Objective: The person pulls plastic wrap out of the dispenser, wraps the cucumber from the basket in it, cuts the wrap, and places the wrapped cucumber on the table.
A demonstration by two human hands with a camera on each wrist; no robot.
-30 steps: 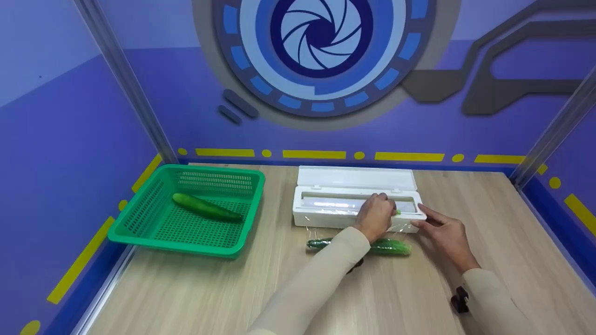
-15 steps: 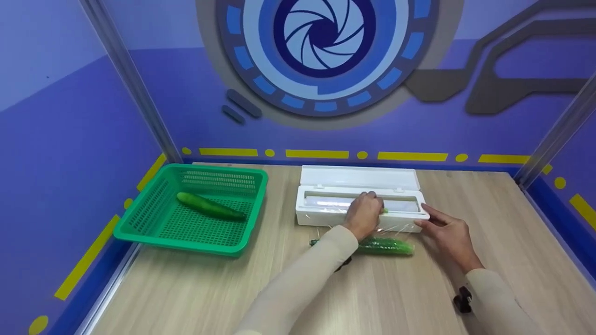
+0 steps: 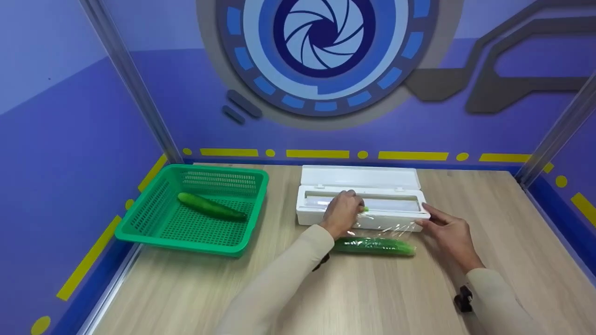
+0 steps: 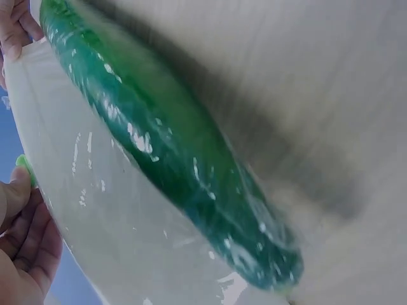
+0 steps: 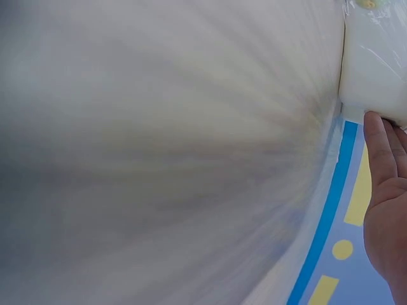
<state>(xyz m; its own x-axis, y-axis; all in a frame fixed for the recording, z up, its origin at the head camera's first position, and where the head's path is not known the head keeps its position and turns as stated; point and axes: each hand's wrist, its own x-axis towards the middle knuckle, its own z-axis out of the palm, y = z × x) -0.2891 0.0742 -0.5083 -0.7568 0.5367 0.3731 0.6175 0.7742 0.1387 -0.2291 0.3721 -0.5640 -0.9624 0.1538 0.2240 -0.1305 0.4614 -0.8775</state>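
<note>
One cucumber [image 3: 210,207] in green basket [image 3: 179,246] | wrapped cucumber [image 3: 377,246] part-hidden by sleeve [image 3: 279,274] | left hand [image 3: 343,211] pinches slider [image 3: 366,209], right hand [image 3: 450,237] grips box [image 3: 386,219]

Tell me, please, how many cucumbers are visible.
2: one cucumber in the green basket; one film-covered cucumber in front of the white box, partly hidden by the left sleeve.

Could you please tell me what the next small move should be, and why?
I would probably slide the green tab, pinched by the left hand, toward the left end of the white box. The tab sits partway along the front edge, clear film runs from the box to the cucumber, and the right hand holds the opposite end.
</note>
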